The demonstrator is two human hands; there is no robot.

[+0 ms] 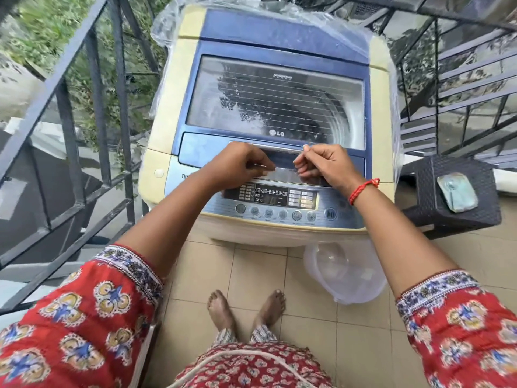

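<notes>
A top-loading washing machine in cream and blue stands in front of me, its glass lid down. Both my hands are at the lid handle, a silver strip along the lid's front edge. My left hand has its fingers curled into the recess under the handle. My right hand curls there too, thumb tip up on the handle's edge. What the fingertips touch below the handle is hidden. The control panel lies just under my wrists.
Clear plastic sheeting hangs behind and beside the machine. A dark stool at the right carries a pale green dish. A clear plastic tub sits on the tiled floor. Black railing runs at the left, metal stairs at the right.
</notes>
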